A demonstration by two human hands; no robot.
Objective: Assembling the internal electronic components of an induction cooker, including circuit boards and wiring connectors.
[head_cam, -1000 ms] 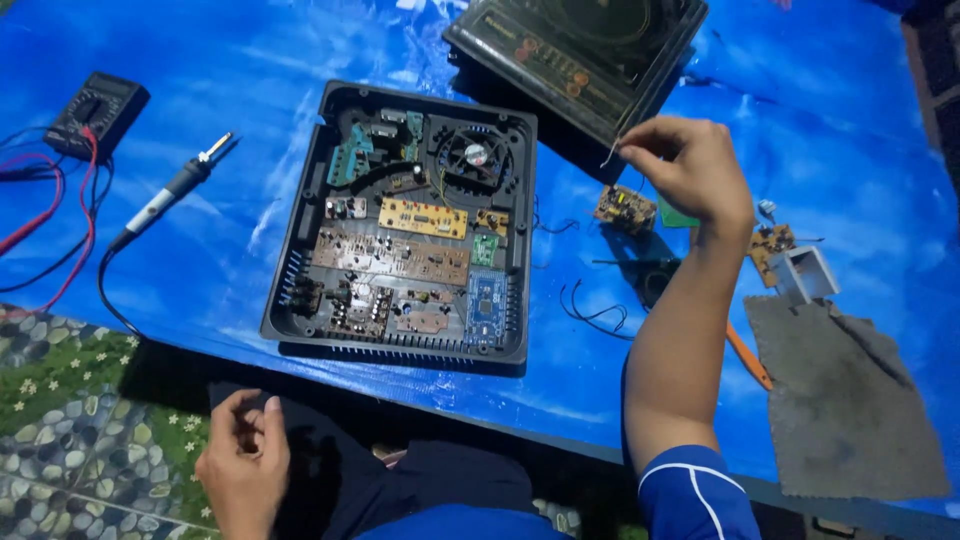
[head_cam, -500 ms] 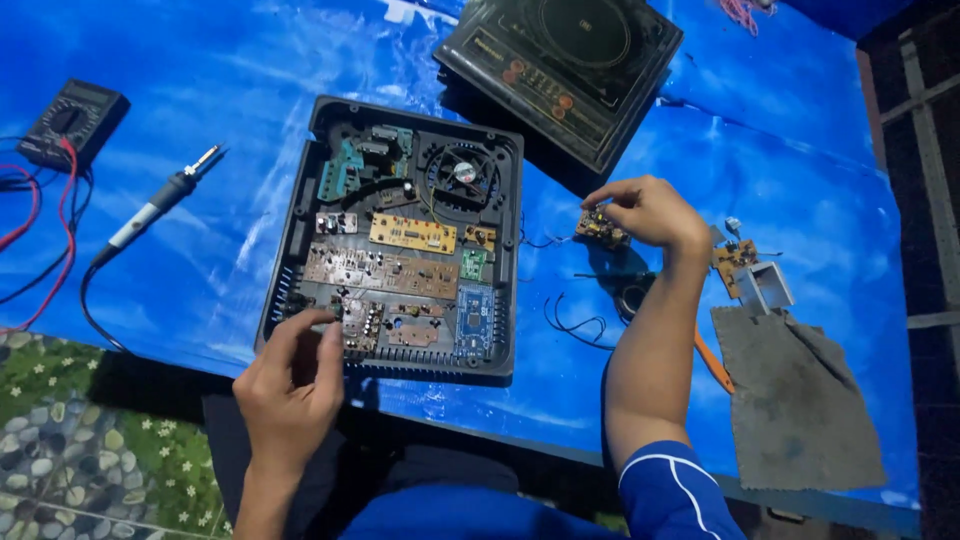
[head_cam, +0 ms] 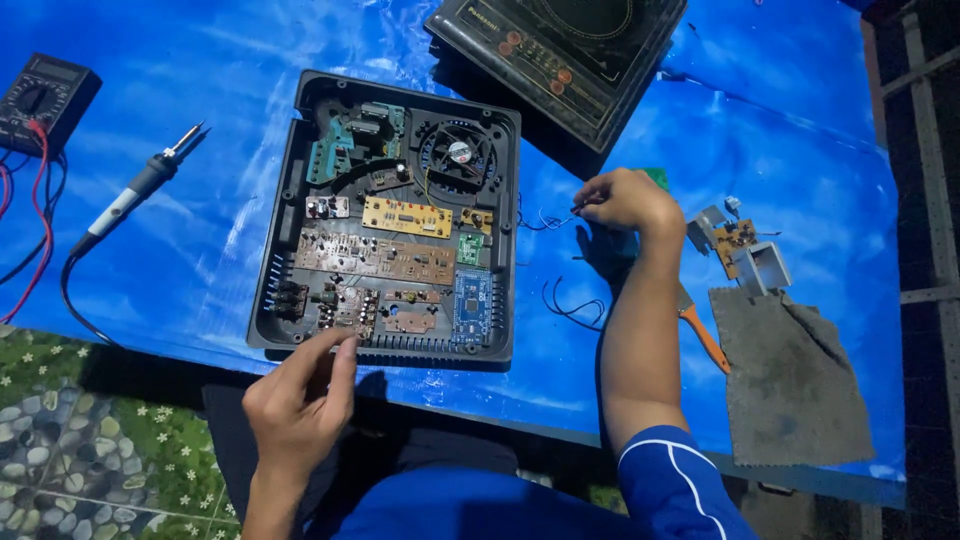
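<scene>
An opened black appliance case (head_cam: 290,340) lies on the blue sheet (head_cam: 800,120), filled with several circuit boards and a cooling fan (head_cam: 458,152). My left hand (head_cam: 300,400) reaches up from below, and its fingertips rest on the case's near rim by the lower boards, holding nothing. To the right of the case my right hand (head_cam: 625,200) is pinched on a small green circuit board (head_cam: 656,178), most of it hidden by the fingers. Thin wires (head_cam: 540,218) run from the case's side toward that hand.
A black glass cooker top (head_cam: 570,50) lies at the back. A soldering iron (head_cam: 130,195) and a multimeter (head_cam: 40,100) with red leads are at the left. Right of my arm are a loose black wire (head_cam: 570,305), an orange-handled tool (head_cam: 705,340), a grey cloth (head_cam: 790,375) and small parts (head_cam: 740,245).
My left hand rose from my lap to the case's near rim. My right hand stayed right of the case with the small board and shifted slightly toward it.
</scene>
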